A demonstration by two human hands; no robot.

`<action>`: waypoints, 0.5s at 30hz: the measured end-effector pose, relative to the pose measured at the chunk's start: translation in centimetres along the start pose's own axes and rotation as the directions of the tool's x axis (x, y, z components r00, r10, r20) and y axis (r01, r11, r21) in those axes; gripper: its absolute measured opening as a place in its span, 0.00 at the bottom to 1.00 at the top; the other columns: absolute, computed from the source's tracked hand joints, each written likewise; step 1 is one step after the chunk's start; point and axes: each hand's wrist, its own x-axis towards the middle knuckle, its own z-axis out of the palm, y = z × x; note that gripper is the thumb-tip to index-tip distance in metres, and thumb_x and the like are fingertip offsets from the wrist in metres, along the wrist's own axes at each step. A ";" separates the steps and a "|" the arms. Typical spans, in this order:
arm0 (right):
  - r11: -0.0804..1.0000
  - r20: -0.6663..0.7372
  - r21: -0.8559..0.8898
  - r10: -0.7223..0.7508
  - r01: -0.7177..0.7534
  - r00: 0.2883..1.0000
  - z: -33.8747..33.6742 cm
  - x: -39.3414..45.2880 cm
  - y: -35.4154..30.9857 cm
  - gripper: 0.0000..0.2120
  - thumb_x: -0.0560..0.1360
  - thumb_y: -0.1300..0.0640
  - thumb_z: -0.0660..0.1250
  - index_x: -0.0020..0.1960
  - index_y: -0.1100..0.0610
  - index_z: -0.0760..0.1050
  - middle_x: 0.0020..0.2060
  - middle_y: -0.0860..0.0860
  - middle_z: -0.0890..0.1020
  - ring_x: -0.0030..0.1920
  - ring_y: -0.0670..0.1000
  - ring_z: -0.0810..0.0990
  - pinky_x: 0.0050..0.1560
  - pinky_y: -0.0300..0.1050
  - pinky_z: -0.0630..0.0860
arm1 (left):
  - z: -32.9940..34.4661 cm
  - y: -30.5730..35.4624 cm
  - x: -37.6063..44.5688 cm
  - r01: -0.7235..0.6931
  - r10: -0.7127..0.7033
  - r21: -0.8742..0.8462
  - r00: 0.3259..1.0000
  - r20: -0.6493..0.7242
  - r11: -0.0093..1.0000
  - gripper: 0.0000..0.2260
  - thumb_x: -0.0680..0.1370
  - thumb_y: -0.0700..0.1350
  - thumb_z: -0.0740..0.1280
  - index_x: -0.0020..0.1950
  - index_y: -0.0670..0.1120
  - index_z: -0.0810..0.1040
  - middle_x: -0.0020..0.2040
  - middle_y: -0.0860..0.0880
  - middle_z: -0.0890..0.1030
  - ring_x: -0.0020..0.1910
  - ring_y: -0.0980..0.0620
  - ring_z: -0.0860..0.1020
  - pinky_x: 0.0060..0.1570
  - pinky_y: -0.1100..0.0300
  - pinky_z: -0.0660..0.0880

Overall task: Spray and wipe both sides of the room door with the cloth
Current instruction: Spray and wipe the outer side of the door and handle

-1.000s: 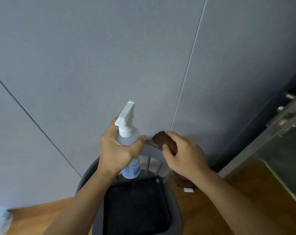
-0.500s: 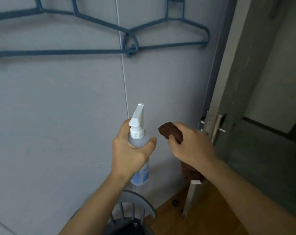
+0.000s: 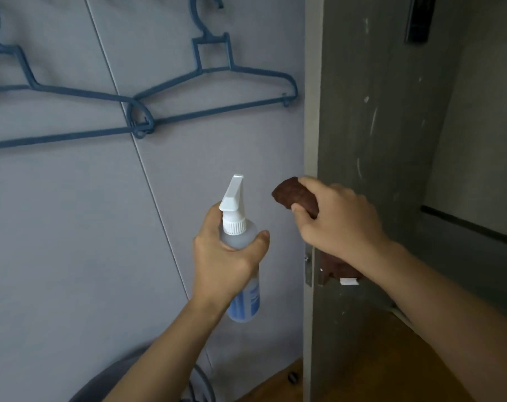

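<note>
Firmly gripped – nubby brown cloth (image 3: pixel 295 195), translucent bottle (image 3: pixel 242 248)

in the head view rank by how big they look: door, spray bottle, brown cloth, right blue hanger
1. door
2. right blue hanger
3. spray bottle
4. brown cloth, though partly hidden by the right hand

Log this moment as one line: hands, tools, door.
left hand: holds spray bottle, nozzle up | right hand: grips brown cloth | door: open, scuffed, unwiped
</note>
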 end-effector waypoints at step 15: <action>0.976 -0.009 0.154 -0.151 0.151 0.988 -5.8 5.7 13.4 0.26 0.80 0.42 0.66 0.76 0.48 0.69 0.55 0.50 0.83 0.52 0.54 0.84 0.47 0.42 0.76 | 15.6 6.6 2.1 0.018 0.005 0.125 0.983 -0.181 0.992 0.18 0.71 0.43 0.80 0.56 0.48 0.76 0.43 0.55 0.80 0.43 0.52 0.82 0.38 0.67 0.79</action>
